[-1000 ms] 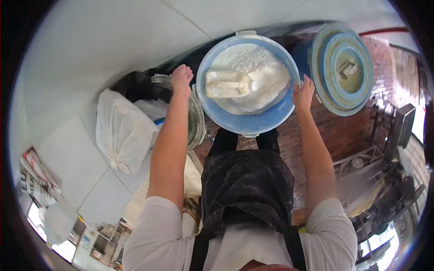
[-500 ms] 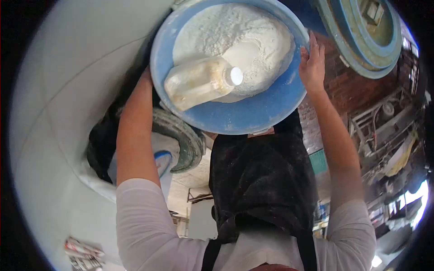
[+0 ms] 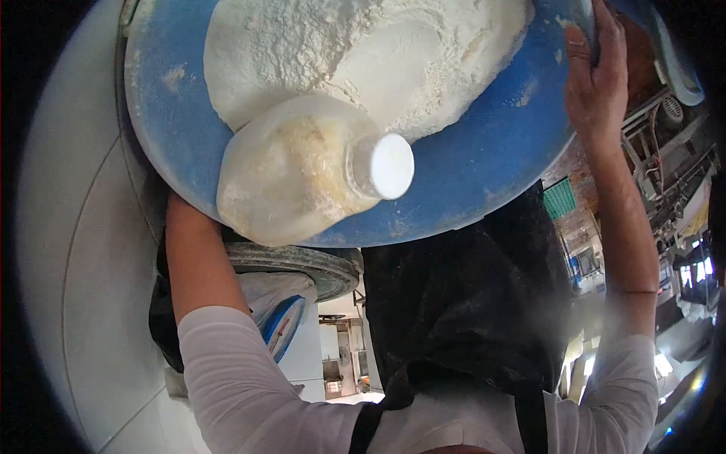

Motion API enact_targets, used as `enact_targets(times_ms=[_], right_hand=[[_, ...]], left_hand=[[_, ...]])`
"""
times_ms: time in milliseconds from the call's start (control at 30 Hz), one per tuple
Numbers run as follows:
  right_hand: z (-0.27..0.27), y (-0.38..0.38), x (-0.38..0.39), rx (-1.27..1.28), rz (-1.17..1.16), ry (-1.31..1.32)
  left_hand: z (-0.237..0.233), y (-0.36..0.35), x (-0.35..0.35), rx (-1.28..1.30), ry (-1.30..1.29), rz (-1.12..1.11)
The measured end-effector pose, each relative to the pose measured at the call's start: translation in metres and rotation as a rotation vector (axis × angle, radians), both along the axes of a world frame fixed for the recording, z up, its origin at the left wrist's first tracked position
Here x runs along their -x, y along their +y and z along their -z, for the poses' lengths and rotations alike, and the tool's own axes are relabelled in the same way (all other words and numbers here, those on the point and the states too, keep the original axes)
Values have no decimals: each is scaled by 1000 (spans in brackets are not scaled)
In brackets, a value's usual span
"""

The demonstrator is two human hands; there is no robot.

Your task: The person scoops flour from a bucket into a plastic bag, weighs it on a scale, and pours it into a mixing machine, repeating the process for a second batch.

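A wide blue basin (image 3: 484,178) is raised close in front of me. White flour (image 3: 265,60) fills its far part, with a smooth hollow in the heap. On the flour's near side lies a cloudy plastic jug (image 3: 287,174) with a white cap (image 3: 392,166), its body smeared with yellowish residue. My right hand (image 3: 597,83) grips the right rim, thumb on the inner side. From the left, my left forearm (image 3: 198,234) reaches up under the rim and bears the basin on that side; the left hand's fingers are hidden behind it.
Left of me is a pale tiled wall (image 3: 91,250). Below the basin on the left stands a dark-rimmed bin (image 3: 302,272) with a blue-edged item (image 3: 284,327) beside it. A green crate (image 3: 560,198) and cluttered racks (image 3: 665,159) are at the right.
The basin has come up nearer to my head, with flour and jug inside it. Both hands have moved along with it, and the left one has gone out of sight beneath.
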State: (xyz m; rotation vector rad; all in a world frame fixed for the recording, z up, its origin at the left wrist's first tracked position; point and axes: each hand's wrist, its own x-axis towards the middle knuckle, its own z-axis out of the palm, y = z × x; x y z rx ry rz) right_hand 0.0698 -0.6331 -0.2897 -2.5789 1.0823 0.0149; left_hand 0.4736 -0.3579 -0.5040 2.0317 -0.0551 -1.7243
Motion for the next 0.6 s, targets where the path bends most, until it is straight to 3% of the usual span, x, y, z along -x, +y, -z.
enact_targets(times_ms=[600], right_hand=[[1, -1, 1, 34, 33, 88]], left_hand=[[25, -17, -6, 2, 35, 14]])
